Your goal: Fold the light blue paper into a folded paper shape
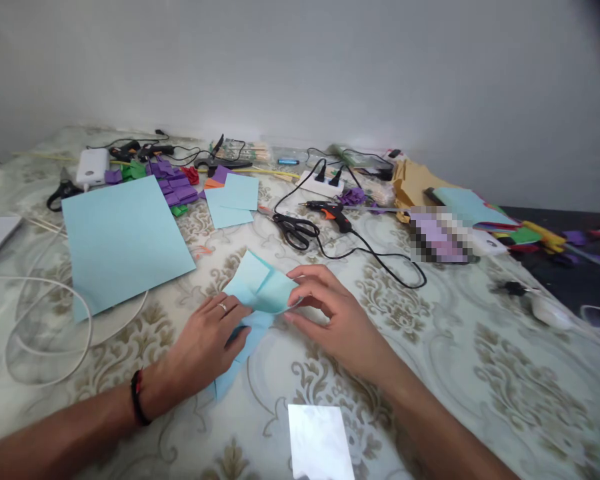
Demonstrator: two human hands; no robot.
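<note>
A creased light-blue sheet of paper [260, 283] lies partly folded on the patterned tablecloth, between my two hands. Across its lower left part rests my left hand [213, 340], fingers bent and pressing on it; a strip of the paper shows below the thumb. My right hand [330, 317] pinches the sheet's right edge between thumb and fingers, lifting it a little. Close below is a small white paper square [321, 441]. To the left lies a large uncut light-blue sheet [127, 243].
Smaller blue papers [233, 200] lie beyond my hands. Farther back are scissors [295, 230], a hot glue gun [333, 215] with a looping cord, a power strip [323, 183] and folded purple paper pieces [173, 183]. A white cable [87, 333] loops at left.
</note>
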